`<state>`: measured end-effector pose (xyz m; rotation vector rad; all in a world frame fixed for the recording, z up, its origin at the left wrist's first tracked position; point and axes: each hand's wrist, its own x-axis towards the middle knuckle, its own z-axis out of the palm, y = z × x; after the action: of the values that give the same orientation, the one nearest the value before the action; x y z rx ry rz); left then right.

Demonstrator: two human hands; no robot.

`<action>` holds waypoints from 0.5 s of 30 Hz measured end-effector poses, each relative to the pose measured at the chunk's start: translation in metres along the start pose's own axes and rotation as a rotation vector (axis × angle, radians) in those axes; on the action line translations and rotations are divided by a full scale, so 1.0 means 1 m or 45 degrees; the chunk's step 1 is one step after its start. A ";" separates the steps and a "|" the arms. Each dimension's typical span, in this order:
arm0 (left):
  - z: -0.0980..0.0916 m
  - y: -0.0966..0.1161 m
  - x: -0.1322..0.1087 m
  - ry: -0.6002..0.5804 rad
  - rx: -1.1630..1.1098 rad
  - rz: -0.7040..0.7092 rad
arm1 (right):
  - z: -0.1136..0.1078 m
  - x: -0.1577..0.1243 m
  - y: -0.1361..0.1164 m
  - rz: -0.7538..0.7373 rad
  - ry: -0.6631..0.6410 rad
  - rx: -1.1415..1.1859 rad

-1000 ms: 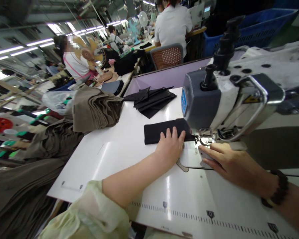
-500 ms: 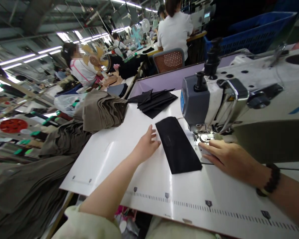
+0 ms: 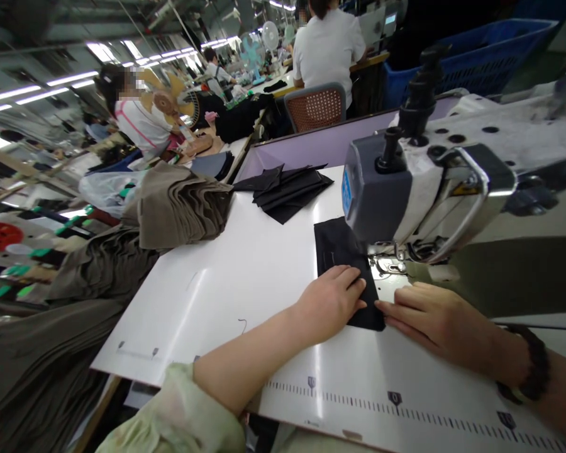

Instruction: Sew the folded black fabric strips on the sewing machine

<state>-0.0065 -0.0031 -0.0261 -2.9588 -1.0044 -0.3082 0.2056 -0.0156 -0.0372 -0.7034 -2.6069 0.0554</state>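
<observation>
A black fabric piece [image 3: 334, 242] lies flat on the white sewing table [image 3: 245, 270], its right edge beside the needle area of a sewing machine [image 3: 380, 189]. My left hand [image 3: 332, 302] rests on top of this piece, fingers spread a little and pressing down, hiding part of it. From the right, my right hand [image 3: 434, 318] reaches in with its fingers stretched out. Its foremost fingertips touch the piece's right edge near the lower corner. The metal presser foot and plate [image 3: 389, 265] sit just above my right hand.
Black fabric pieces [image 3: 292, 192] lie in a fanned pile at the table's back. A stack of brown-grey fabric [image 3: 179, 207] stands at the left edge, with more draped below. Behind are a blue basket [image 3: 476, 63], a chair [image 3: 316, 107] and people at work.
My left hand has moved right onto the black fabric piece. The piece has shifted right and turned straighter, against the machine. My right hand has come down from the presser foot to its edge.
</observation>
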 end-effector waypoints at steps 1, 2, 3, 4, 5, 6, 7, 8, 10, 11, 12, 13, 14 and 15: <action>0.001 -0.003 0.002 0.001 -0.012 0.000 | 0.000 0.000 0.002 0.022 -0.003 -0.012; 0.002 -0.005 0.005 -0.005 -0.024 -0.003 | 0.001 0.000 0.004 0.042 -0.011 -0.023; 0.002 -0.007 0.008 -0.017 -0.036 -0.005 | 0.001 -0.001 0.005 0.056 -0.015 -0.032; 0.002 -0.008 0.010 -0.028 -0.047 -0.008 | 0.001 -0.001 0.007 0.068 -0.014 -0.043; 0.003 -0.009 0.013 -0.038 -0.056 -0.008 | 0.002 -0.001 0.008 0.078 -0.007 -0.055; 0.003 -0.010 0.015 -0.043 -0.064 -0.007 | 0.002 -0.001 0.009 0.090 0.005 -0.066; 0.003 -0.010 0.017 -0.042 -0.073 -0.010 | 0.002 -0.001 0.010 0.106 0.015 -0.078; 0.004 -0.010 0.018 -0.034 -0.083 -0.017 | 0.003 -0.002 0.011 0.120 0.030 -0.090; 0.005 -0.011 0.019 -0.005 -0.104 -0.044 | 0.003 -0.001 0.011 0.143 0.042 -0.107; 0.006 -0.011 0.019 0.010 -0.113 -0.056 | 0.003 -0.001 0.011 0.148 0.050 -0.110; 0.006 -0.011 0.019 0.024 -0.121 -0.065 | 0.004 -0.001 0.010 0.152 0.058 -0.114; 0.007 -0.012 0.019 0.035 -0.126 -0.070 | 0.004 -0.001 0.010 0.154 0.067 -0.117; 0.008 -0.012 0.019 0.043 -0.130 -0.072 | 0.004 0.000 0.010 0.157 0.073 -0.120; 0.008 -0.013 0.019 0.049 -0.133 -0.074 | 0.004 0.000 0.010 0.163 0.076 -0.123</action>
<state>0.0018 0.0191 -0.0315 -3.0067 -1.1052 -0.4295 0.2086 -0.0067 -0.0419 -0.8921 -2.5187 -0.0523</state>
